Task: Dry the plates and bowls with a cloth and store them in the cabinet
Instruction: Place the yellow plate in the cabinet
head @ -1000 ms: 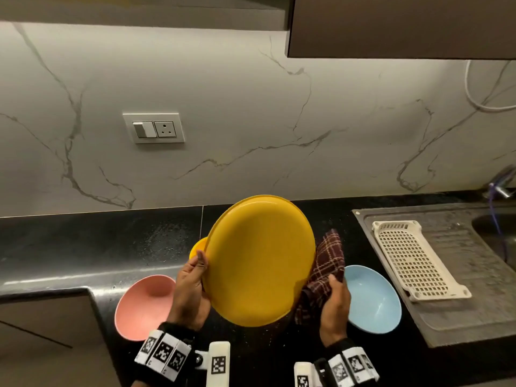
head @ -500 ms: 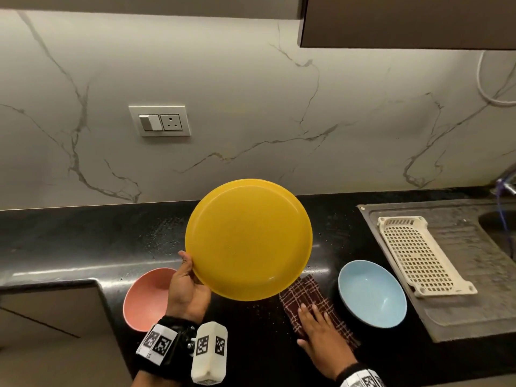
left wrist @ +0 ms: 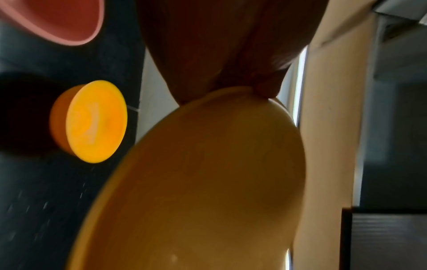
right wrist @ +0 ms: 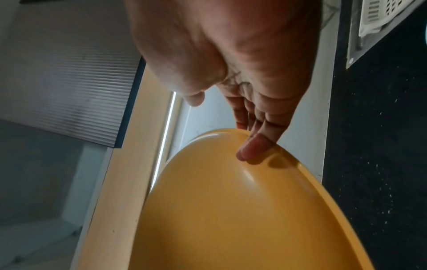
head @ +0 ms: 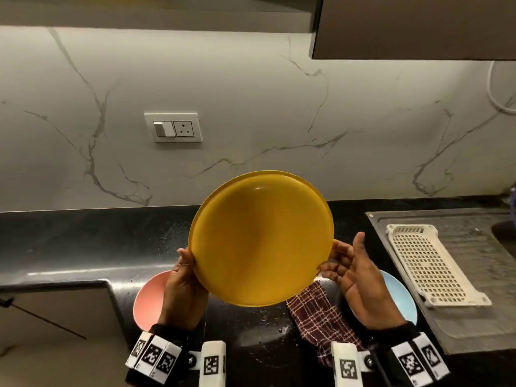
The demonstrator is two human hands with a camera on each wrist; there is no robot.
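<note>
A yellow plate (head: 261, 238) is held up over the black counter (head: 83, 241) with its underside towards me. My left hand (head: 186, 259) grips its left rim, thumb on the near face. My right hand (head: 339, 258) is at the right rim, its straight fingertips (right wrist: 251, 151) touching the edge and the thumb standing apart. The left wrist view shows the plate (left wrist: 208, 182) pinched under my left hand (left wrist: 231, 64). The maroon checked cloth (head: 315, 314) lies loose on the counter below the plate. A pink bowl (head: 148, 300) sits at the left, a blue bowl (head: 402, 294) at the right.
A small yellow bowl (left wrist: 92, 120) lies on the counter beyond the pink one. A white perforated rack (head: 430, 263) rests on the steel drainboard (head: 474, 317) at the right. A dark wall cabinet (head: 413, 26) hangs above right. A switch plate (head: 173, 127) is on the marble wall.
My right hand put the cloth down on the counter, then rose to the plate's right rim. My left hand has kept its grip on the plate throughout.
</note>
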